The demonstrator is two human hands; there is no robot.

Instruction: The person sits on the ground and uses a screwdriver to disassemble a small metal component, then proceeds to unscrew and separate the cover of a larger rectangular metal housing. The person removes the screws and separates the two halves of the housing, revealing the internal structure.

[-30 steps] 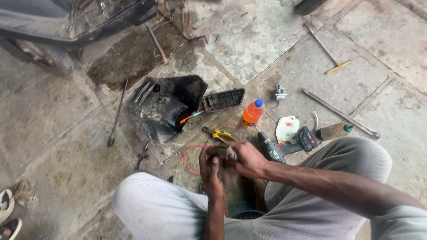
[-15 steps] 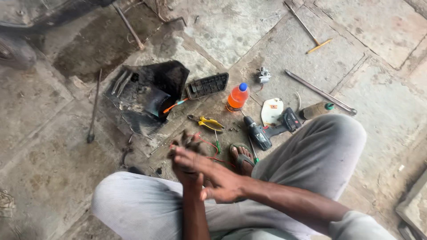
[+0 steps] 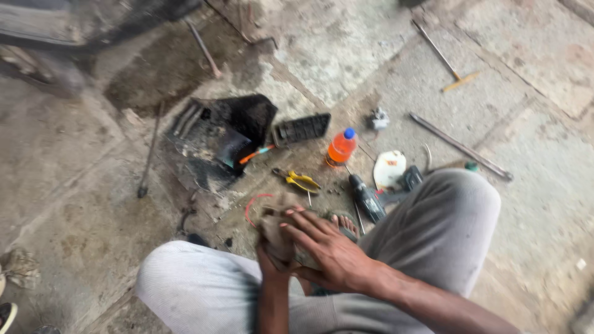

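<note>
Part (image 3: 275,232): small grimy lump between my knees, low centre, just above the sandal (image 3: 343,222).
Left hand (image 3: 272,260): under it, closed round its base as far as I can tell.
Right hand (image 3: 328,247): fingers spread flat over the top, pressing, not clenched.
Technique: I'd judge steady support below and even pressure above.
Nearby: yellow pliers (image 3: 300,180), orange bottle (image 3: 341,147), drill (image 3: 366,198).

You work in soft, even daylight with no glare and only faint shadows. Motion blur smears the whole view, worst at your right hand (image 3: 328,250), and the dark top-left corner turns murky.
</note>
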